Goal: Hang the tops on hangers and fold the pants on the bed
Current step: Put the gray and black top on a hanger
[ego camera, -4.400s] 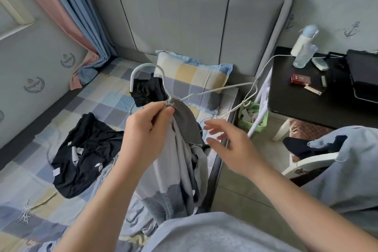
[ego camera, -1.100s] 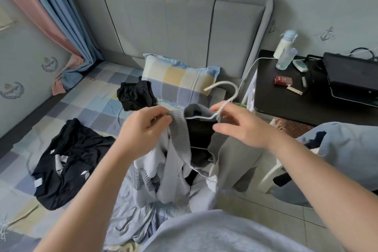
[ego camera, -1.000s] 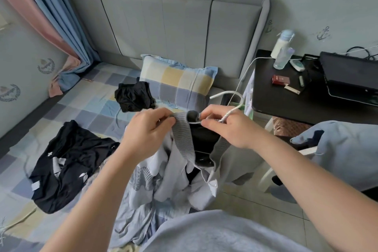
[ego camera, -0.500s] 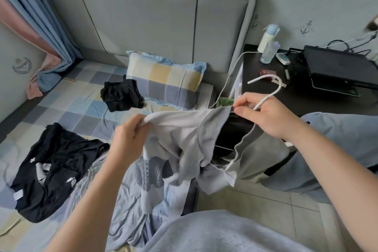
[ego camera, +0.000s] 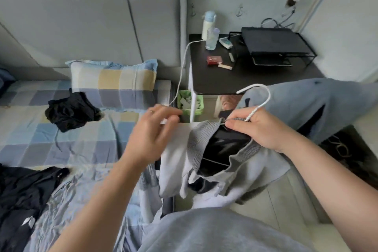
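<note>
So the right grip (ego camera: 259, 129) is pinched tight on the neck of the white hanger (ego camera: 264, 96), right where it comes out of the ribbed collar of the grey top (ego camera: 255, 168). The hook is sticking up toward the upper right of the frame. The top hangs off the edge of the bed (ego camera: 61, 139), centre-right in the frame, with its lower part bunched down toward the floor.

What matters next, I reckon, is that loose pale shoulder. It runs from the collar toward frame-left and ends up right under the left grip (ego camera: 151, 133). The hanger seems to lie across the frame inside the neck opening, so that shoulder probably needs pulling out along that line. The left grip is clearly the nearer one. It's motion-blurred with fingers loosely spread, so I honestly can't tell if it's got any cloth.

Compared with half a second ago, the left grip was bunched on the shoulder fabric lower down, and now it's higher with the fingers loosened. The right pinch hasn't changed. The view has also swung right, so more of the black surface (ego camera: 255, 82) shows.

Two black garments, (ego camera: 71, 110) and (ego camera: 20, 196), are still waiting on the bed.
</note>
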A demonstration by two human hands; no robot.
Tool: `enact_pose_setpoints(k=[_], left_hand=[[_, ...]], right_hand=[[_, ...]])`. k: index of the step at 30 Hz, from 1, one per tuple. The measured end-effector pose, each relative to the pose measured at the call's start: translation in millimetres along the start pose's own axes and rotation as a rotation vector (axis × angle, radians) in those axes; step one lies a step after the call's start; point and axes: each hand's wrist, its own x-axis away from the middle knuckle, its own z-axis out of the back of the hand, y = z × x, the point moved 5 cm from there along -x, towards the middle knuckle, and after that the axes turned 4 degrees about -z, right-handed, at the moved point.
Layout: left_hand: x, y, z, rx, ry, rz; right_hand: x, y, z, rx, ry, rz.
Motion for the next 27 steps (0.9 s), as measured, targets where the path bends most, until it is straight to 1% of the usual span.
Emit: enact_pose_setpoints(k=[1,3,4,7,10,14,17,21,23,25,27], left_hand=[[-2,17,-18,-0.02,-0.087,-0.079],[-7,42,-48,-0.137,-0.164,-0.191],[-10,51,-60,-0.141,-0.164,-0.211],[-16,72,-90,-0.014,-0.126,-0.254],[-17,98,-116,0.027,-0.082,-0.333],[-31,140,-146,0.013,-0.078,-0.437],[-49,169,-168,0.032,-0.076,-0.403],[-82,188,-198,0.0,-0.139,-0.292],[-88,193,-212,0.078,-0.219,-0.303],[-80,200,-230,0.169,-0.338,-0.336],[-66,200,-251,0.162,-0.411,-0.322]], right_hand=[[8,7,10,-0.019,0.032,-0.017],[26,21,33,-0.057,0.075,-0.045],[37,29,44,-0.073,0.082,-0.058],[70,53,77,-0.112,0.104,-0.107],[100,74,105,-0.106,0.12,-0.143],[139,98,138,-0.076,0.122,-0.186],[166,110,156,-0.082,0.139,-0.194],[195,122,172,-0.018,0.216,-0.159],[212,131,187,-0.029,0.322,-0.148],[233,141,206,-0.085,0.449,-0.147],[254,150,223,-0.137,0.52,-0.159]])
